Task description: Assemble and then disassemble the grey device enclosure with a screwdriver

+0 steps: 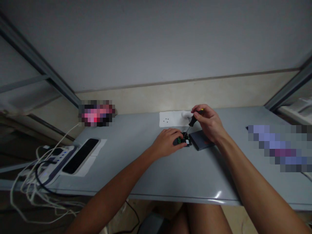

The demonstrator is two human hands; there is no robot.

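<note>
My right hand (207,120) grips a black-handled screwdriver (192,122) with a yellow end, tilted so its thin shaft points down to the left. The shaft reaches a small black device (187,142) showing a green circuit board. My left hand (168,142) is closed around this device and holds it on the table. Just right of it lies a flat dark grey case or box (198,140), partly beneath my right hand. Behind both hands a white sheet of paper (174,115) carries several tiny dark screws (166,120). Exactly where the screwdriver tip sits is too small to tell.
A phone (81,156) rests on white paper at the left of the grey table (146,175). Beside it stands a power strip (58,162) with tangled cables (31,195) hanging over the edge. Blurred-out items lie at the back left and far right. A wall rises behind.
</note>
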